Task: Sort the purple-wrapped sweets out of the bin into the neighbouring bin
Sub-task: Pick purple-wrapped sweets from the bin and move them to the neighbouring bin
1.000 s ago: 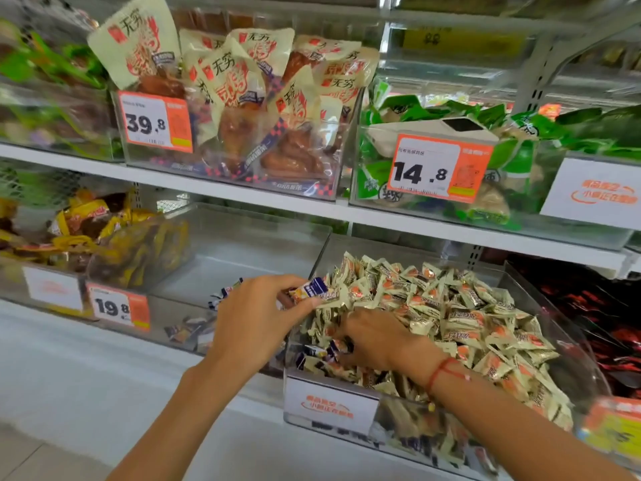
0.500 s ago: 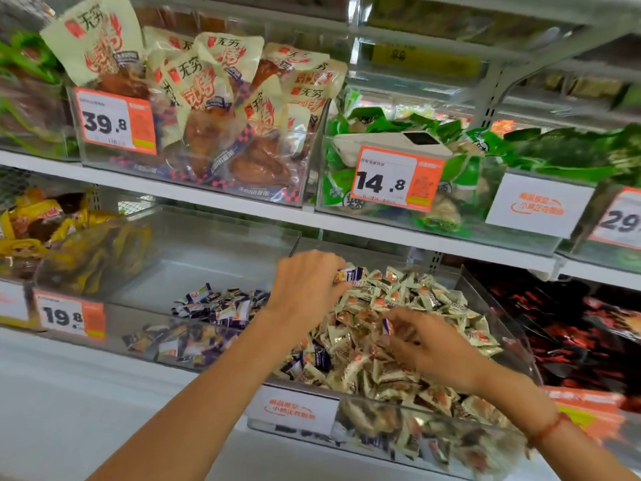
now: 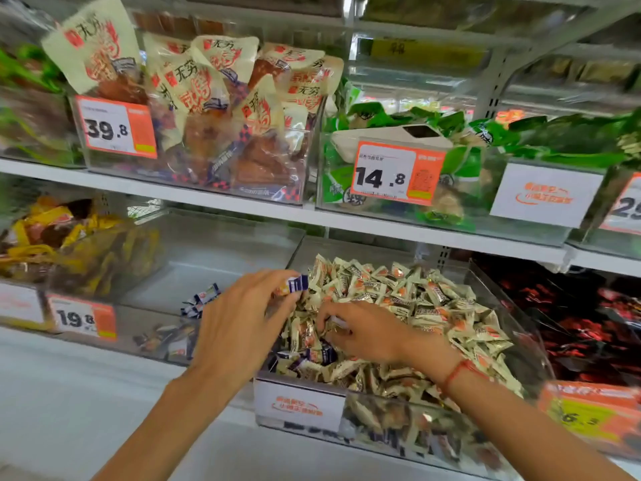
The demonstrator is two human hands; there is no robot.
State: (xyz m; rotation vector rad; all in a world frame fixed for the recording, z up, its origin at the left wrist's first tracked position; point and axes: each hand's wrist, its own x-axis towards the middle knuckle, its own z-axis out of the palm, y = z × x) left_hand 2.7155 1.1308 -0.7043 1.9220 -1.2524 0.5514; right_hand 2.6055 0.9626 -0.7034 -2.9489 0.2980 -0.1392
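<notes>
The left hand (image 3: 242, 328) pinches one purple-wrapped sweet (image 3: 295, 283) in its fingers, at ten o'clock from the heap in the mixed bin (image 3: 513, 307). The right hand (image 3: 364, 333) digs into that heap with fingers curled — probably round another sweet, though blur hides it. More purple ones (image 3: 201, 300) lie in the neighbouring bin (image 3: 222, 244) at nine o'clock. These look light, crinkly and slippery — best nipped by a twisted end.
</notes>
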